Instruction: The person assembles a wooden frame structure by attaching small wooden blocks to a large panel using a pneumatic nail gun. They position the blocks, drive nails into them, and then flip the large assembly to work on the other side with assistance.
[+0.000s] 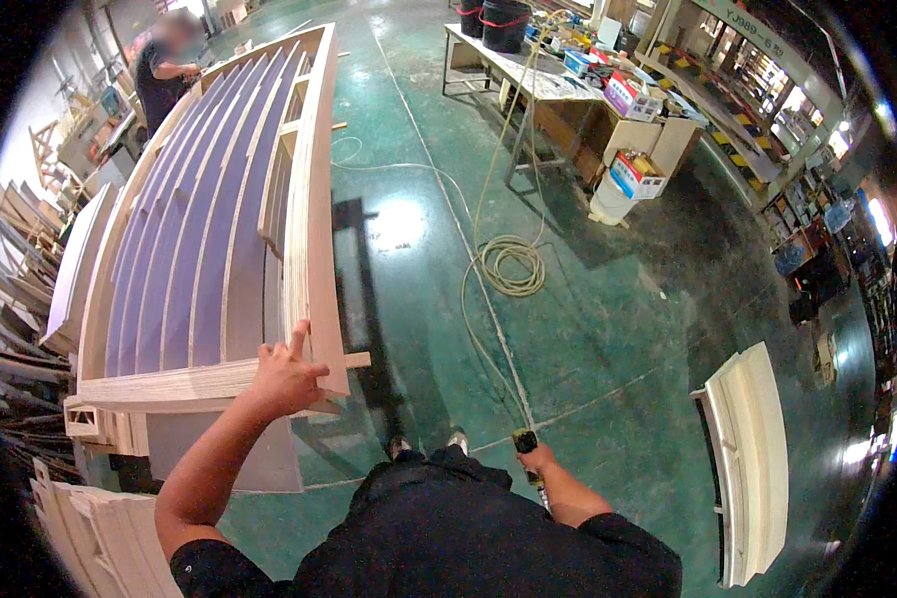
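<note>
Resting at the near right corner: the left hand point(291, 379), fingers spread apart, lying on the frame point(209, 379) without wrapping round it.
Frame: on the person's left, stretching lengthwise away from them, its pale rim round a row of long ribs point(224, 319).
Heft: heavy and awkward, I'd judge, stiff along the layered rim; the thin ribs look easier to crack.
Hold: by the rim near the corners, never by a rib; the bare wood should not be slippery.
Tool point(524, 441): low by the person's right side, the right hand point(539, 460) clamped round it; probably dense, best held by its grip.
Hard to see: the tool's shape behind the fingers, whether the hose point(513, 267) joins it, the left palm's contact, and most of what bears the frame.
</note>
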The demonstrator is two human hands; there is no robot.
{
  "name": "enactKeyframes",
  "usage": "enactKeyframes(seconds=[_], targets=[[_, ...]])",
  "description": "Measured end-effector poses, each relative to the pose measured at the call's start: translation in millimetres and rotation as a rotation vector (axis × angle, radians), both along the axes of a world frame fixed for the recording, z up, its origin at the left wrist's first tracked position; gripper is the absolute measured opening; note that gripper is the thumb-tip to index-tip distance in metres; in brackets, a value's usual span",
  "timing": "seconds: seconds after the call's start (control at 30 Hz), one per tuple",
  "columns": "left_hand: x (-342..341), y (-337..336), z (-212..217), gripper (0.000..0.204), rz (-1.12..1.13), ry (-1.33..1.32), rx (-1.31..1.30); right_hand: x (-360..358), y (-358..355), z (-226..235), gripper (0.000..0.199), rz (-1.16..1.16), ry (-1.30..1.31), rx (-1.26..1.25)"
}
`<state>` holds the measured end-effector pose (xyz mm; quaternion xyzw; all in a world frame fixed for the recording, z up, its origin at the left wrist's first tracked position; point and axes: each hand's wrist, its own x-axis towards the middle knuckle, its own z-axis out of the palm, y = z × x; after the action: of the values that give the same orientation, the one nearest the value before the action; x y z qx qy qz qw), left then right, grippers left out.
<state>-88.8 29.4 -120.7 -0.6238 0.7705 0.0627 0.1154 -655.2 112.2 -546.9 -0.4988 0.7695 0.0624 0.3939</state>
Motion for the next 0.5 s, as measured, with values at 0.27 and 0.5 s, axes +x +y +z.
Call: enactKeyframes(seconds=[0.27,0.5], targets=[[7,1,-5,0.033,-0.026,0.05,-0.036,-8,16,-20,0.03,-0.088,-0.033,0.046],[12,3,-6,0.034,-0.034,0.04,-0.078,-4,19,-20,0.032,0.157,0.024,-0.064]])
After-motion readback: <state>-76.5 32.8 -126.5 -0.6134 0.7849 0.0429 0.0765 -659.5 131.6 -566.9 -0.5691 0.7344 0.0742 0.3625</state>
